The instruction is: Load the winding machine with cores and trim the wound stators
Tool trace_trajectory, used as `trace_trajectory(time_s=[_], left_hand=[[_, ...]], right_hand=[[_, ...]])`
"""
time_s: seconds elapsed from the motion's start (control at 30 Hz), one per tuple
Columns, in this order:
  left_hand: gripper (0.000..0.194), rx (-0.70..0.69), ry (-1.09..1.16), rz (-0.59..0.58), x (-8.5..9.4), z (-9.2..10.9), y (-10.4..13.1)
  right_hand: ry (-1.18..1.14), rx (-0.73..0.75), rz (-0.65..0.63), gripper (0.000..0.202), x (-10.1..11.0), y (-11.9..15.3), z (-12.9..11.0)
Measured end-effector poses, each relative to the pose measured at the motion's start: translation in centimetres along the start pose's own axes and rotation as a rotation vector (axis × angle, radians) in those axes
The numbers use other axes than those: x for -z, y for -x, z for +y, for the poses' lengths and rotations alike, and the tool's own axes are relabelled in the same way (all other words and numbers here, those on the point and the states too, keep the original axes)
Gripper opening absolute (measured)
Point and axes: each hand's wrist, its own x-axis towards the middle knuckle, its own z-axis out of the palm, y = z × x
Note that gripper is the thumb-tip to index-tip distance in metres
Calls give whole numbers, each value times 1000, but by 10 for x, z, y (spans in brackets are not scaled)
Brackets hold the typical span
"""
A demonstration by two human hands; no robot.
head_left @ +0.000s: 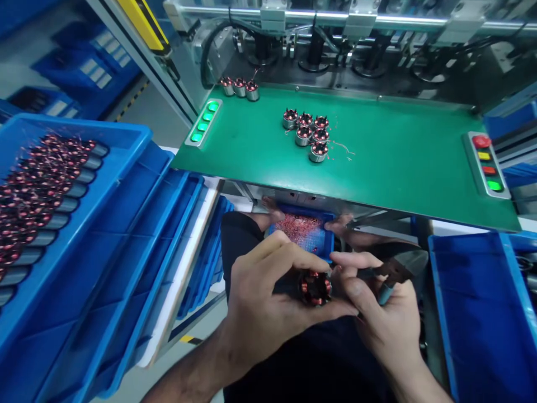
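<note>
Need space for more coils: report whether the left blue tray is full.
Not full. Left tray holds coil rows only at its far-left side; the rest is bare.

Green bench top (403, 162): cluster of six wound coils (308, 134) near centre, loose wire scraps at its 3 o'clock. Three more coils (240, 88) at 11 o'clock by back edge. Green btn strip (204, 121) at 9 o'clock edge, red/yellow/green btn panel (487, 163) at 3 o'clock.

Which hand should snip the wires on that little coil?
Probably the right hand: it already holds the cutters, their tip close beside the coil. The left hand is busy gripping the coil.
</note>
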Motion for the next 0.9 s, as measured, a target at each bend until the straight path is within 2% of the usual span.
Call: trace_trajectory(time_s=[0.07,0.23,0.37,0.5,0.6,0.7,0.83,0.9], left_hand=[[42,3,14,-4,-2,0,1],[38,5,50,-27,-5,0,4],[37,44,58,-71,-6,0,7],[41,161,154,-155,1,0,11],[46,260,245,-234,8,-2,15],[49,270,232,-192,10,-4,19],[58,239,142,-48,7,-4,19],[60,220,90,4,7,-4,17]], right_hand=[[-24,-5,3,12,1,1,-2],[-25,64,27,25,0,0,-7],[46,162,-15,18,2,-4,-9],[183,212,-87,18,14,-9,-7],[327,315,-55,18,28,-15,-7],[382,363,-10,17,39,-19,-12],[416,252,11,10,46,-13,-22],[443,183,-4,18,50,-5,-24]])
